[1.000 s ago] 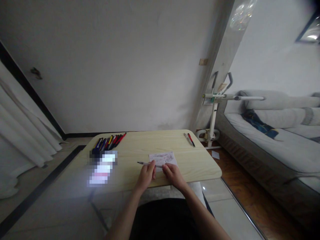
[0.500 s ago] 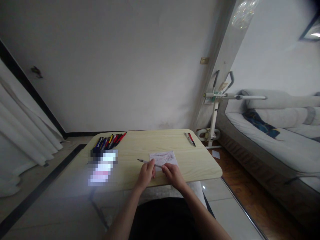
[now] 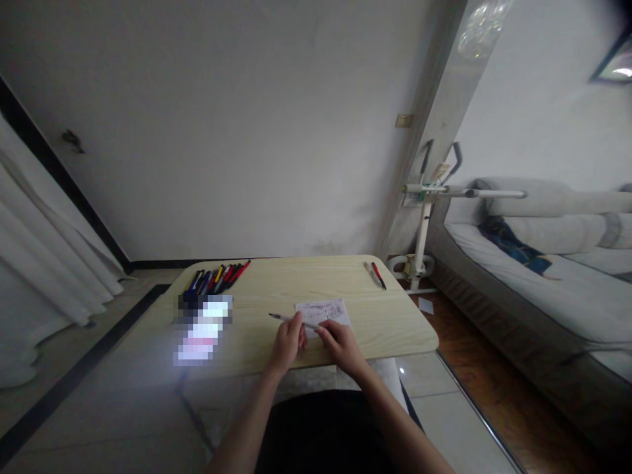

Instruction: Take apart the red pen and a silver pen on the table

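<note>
A thin pen [image 3: 279, 318] lies level over the light wooden table [image 3: 395, 326]. My left hand [image 3: 287, 343] is closed around its middle, and the tip sticks out to the left. My right hand [image 3: 338, 345] is closed beside it, fingers pinched at the pen's right end. Both hands sit near the table's front edge. Just behind them lies a small white paper slip [image 3: 324, 311] with reddish scribbles, partly covered by my right hand.
A row of several coloured pens [image 3: 217, 278] lies at the table's back left, next to a blurred patch [image 3: 201, 329]. Two pens [image 3: 375, 274] rest at the back right. A white exercise machine [image 3: 424, 217] and a grey sofa [image 3: 538, 276] stand to the right.
Both hands have stayed in place on the pen, which has shifted only slightly. The view has drifted a little.
</note>
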Demonstrator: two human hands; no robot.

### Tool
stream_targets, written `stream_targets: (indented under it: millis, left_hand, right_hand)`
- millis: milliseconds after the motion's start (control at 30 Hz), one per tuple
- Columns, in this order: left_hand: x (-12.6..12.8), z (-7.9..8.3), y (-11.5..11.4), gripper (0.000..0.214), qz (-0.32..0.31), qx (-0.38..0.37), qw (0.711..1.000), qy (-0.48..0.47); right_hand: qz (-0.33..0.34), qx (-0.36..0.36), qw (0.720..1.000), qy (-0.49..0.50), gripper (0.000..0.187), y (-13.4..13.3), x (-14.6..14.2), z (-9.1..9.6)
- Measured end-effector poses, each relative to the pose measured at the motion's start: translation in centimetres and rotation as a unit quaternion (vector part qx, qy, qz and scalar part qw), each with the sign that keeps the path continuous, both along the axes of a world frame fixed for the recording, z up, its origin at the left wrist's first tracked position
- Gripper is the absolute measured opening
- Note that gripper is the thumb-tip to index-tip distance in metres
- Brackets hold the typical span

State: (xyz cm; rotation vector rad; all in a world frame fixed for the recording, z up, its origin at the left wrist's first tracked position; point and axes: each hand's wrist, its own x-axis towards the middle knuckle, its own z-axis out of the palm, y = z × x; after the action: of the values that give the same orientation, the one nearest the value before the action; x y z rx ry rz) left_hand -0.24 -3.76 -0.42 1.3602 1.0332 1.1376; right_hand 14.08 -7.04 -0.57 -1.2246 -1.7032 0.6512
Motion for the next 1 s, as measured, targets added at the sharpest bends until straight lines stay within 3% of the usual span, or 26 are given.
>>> stream_targets:
  millis: [267, 1000]
  left_hand:
    - [-0.14, -0.46, -0.07, 0.055, -0.023, 0.023, 0.999, 0.011]
    - [-0.11, 0.11, -0.4, 0.054, -0.016, 0.042, 0.998, 0.037]
  right_hand:
    - [-0.018, -0.044, 0.998, 0.048, 0.045, 0.23, 0.24, -0.48]
    - [-0.017, -0.047, 0.997, 0.061, 0.042, 0.23, 0.3, -0.6]
